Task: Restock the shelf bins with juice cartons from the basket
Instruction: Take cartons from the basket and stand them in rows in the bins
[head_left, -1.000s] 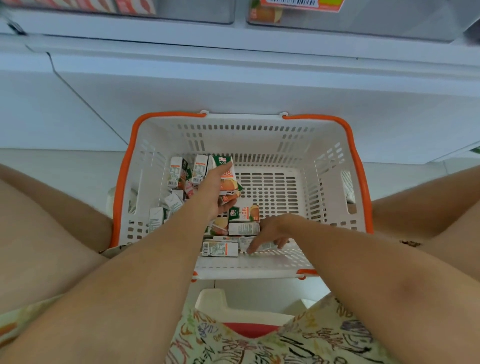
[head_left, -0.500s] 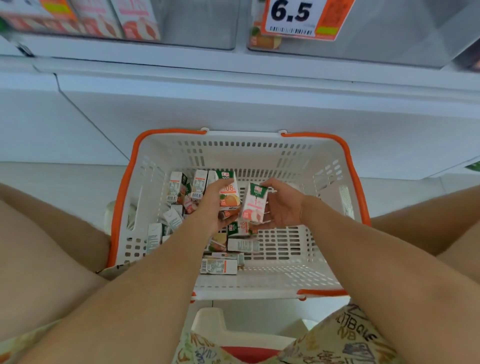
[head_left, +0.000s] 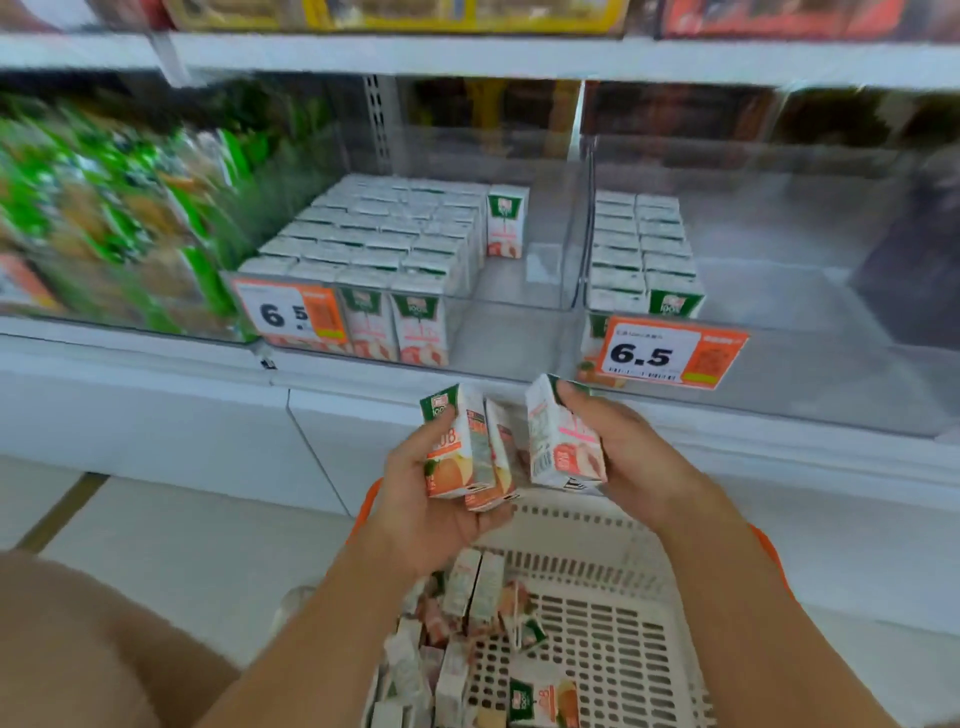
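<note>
My left hand (head_left: 426, 514) is shut on two small juice cartons (head_left: 465, 452), orange fruit printed on them, held upright above the basket. My right hand (head_left: 631, 457) grips one pink-labelled juice carton (head_left: 561, 441) just to their right. Below both hands sits the white basket (head_left: 613, 639) with an orange rim, several loose cartons (head_left: 467, 623) lying in its left part. Straight ahead, the left clear shelf bin (head_left: 519, 291) holds many upright cartons with a gap at its right side. The right shelf bin (head_left: 779, 291) has two rows of cartons at its left.
Two orange price tags reading 6.5 (head_left: 670, 356) hang on the bin fronts. Green snack packs (head_left: 104, 208) fill the shelf to the left, blurred. A white shelf base (head_left: 156, 415) runs below the bins. My bare knee (head_left: 78, 644) is at lower left.
Both hands rose out of the basket with cartons and came up toward the shelf. My right hand picked up a pink carton. The view tilted up from the basket to the bins.
</note>
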